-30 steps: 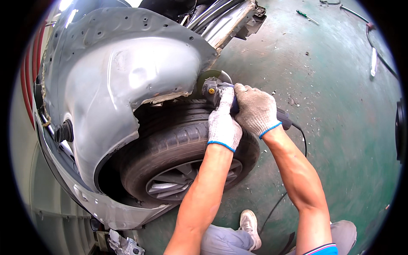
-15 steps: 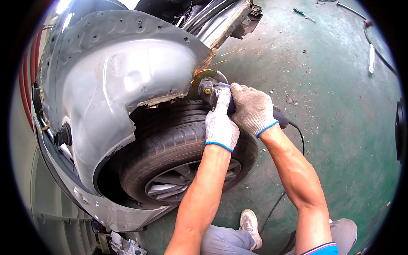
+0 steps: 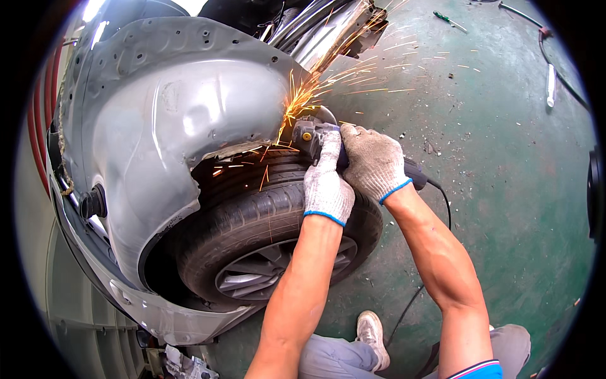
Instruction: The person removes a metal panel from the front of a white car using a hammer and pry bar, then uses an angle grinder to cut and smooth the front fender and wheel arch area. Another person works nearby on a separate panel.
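Note:
Both of my hands wear whitish knit gloves with blue cuffs and grip one angle grinder (image 3: 307,135). My left hand (image 3: 329,183) is closed round it near its head, thumb laid along the top. Behind it, my right hand (image 3: 374,158) wraps the dark body, whose rear end and cord show past the glove. The grinder's disc, partly hidden by the guard, meets the right edge of a grey car body panel (image 3: 189,101). Orange sparks (image 3: 304,95) spray from that contact, up to the right and down over the tyre. The panel's lower edge is ragged and cut.
Below the panel sits a wheel with a black tyre (image 3: 240,215). A torn metal rail (image 3: 338,38) juts out beyond the panel. On the green floor (image 3: 505,189) lie a green-handled screwdriver (image 3: 450,21), a hose (image 3: 562,82) and scattered debris. The grinder's black cord (image 3: 449,208) trails past my right forearm.
The sparks have grown from a small burst into a wide spray, now also falling over the tyre. My hands and the grinder have hardly moved.

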`<action>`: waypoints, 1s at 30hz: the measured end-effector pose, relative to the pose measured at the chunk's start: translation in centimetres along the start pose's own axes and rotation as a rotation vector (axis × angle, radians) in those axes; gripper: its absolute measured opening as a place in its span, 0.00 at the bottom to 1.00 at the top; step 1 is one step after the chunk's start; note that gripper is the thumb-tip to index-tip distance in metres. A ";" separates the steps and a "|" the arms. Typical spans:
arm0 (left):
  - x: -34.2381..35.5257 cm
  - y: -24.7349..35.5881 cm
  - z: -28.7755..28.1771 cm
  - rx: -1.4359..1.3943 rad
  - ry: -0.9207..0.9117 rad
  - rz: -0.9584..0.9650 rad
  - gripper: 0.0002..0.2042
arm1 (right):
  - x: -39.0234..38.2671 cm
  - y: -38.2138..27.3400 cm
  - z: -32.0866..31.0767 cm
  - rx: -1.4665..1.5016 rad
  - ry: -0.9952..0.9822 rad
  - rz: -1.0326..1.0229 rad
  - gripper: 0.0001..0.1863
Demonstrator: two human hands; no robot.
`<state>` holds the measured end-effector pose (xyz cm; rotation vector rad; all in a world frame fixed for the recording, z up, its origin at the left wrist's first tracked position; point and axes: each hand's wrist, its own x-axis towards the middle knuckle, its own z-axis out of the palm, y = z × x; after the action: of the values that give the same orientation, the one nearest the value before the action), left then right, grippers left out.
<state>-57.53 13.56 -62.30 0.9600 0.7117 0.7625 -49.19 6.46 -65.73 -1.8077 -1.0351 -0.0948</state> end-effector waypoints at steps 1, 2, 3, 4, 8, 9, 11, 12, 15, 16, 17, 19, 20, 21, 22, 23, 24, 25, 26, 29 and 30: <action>0.2 -0.1 -0.1 0.000 -0.006 0.007 0.19 | 0.0 0.0 0.1 -0.001 0.004 -0.002 0.17; 0.3 -0.2 -0.2 0.001 -0.012 0.015 0.19 | 0.0 0.0 0.1 0.003 0.008 -0.006 0.17; 0.2 -0.1 0.1 0.002 -0.019 0.021 0.19 | 0.0 0.1 0.1 0.004 0.012 -0.009 0.17; 0.1 -0.2 0.4 0.000 -0.014 0.026 0.19 | 0.0 0.2 0.1 0.006 0.017 -0.012 0.17; -0.2 -0.2 0.7 0.012 -0.018 0.029 0.19 | 0.1 0.4 0.1 0.020 0.019 -0.019 0.17; -0.2 -0.1 0.5 0.015 -0.025 0.023 0.19 | 0.1 0.3 0.1 0.016 0.009 -0.015 0.17; -0.4 -0.3 0.3 0.010 -0.027 0.052 0.20 | 0.1 0.2 0.2 0.019 0.012 -0.022 0.17; -0.5 -0.3 0.4 0.012 -0.027 0.067 0.21 | 0.1 0.3 0.3 0.029 0.026 -0.030 0.17; -0.1 -0.4 0.0 0.028 -0.039 0.091 0.21 | 0.2 0.4 0.2 0.032 0.011 -0.011 0.20; -0.2 -0.5 0.2 0.052 -0.011 0.083 0.21 | 0.2 0.5 0.1 0.027 -0.003 0.003 0.21; -0.4 -0.6 0.4 0.075 0.017 0.075 0.21 | 0.1 0.6 0.1 0.027 -0.009 0.009 0.21; -0.5 -0.5 0.5 0.091 0.018 0.063 0.21 | -0.3 0.7 0.1 0.027 -0.019 0.018 0.22; -0.4 -0.4 0.5 0.079 0.007 0.057 0.21 | -0.2 0.6 -0.1 0.019 -0.013 0.008 0.20; -0.4 -0.2 0.4 0.068 -0.002 0.050 0.21 | -0.1 0.5 -0.3 0.012 -0.009 0.000 0.19; -0.4 -0.1 0.4 0.057 -0.011 0.042 0.21 | -0.1 0.3 -0.3 0.004 -0.004 -0.008 0.18; -0.4 -0.2 0.3 0.055 -0.008 0.044 0.21 | -0.1 0.3 -0.3 0.004 -0.013 -0.003 0.18; -0.4 -0.2 0.3 0.053 -0.007 0.048 0.21 | 0.0 0.2 -0.3 0.003 -0.019 0.001 0.18; -0.4 -0.3 0.3 0.051 -0.007 0.051 0.21 | 0.0 0.2 -0.3 0.002 -0.025 0.004 0.18; -0.3 -0.2 0.2 0.046 -0.011 0.050 0.21 | 0.0 0.1 -0.3 0.006 -0.017 0.000 0.18; -0.2 -0.2 0.1 0.037 -0.016 0.044 0.21 | 0.0 0.1 -0.3 0.010 0.001 -0.009 0.18; -0.3 -0.1 0.2 0.036 -0.012 0.041 0.20 | 0.0 0.1 -0.3 0.005 0.003 -0.012 0.18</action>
<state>-57.50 13.18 -62.27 1.0140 0.6992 0.7817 -48.98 6.26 -65.66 -1.7962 -1.0439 -0.1020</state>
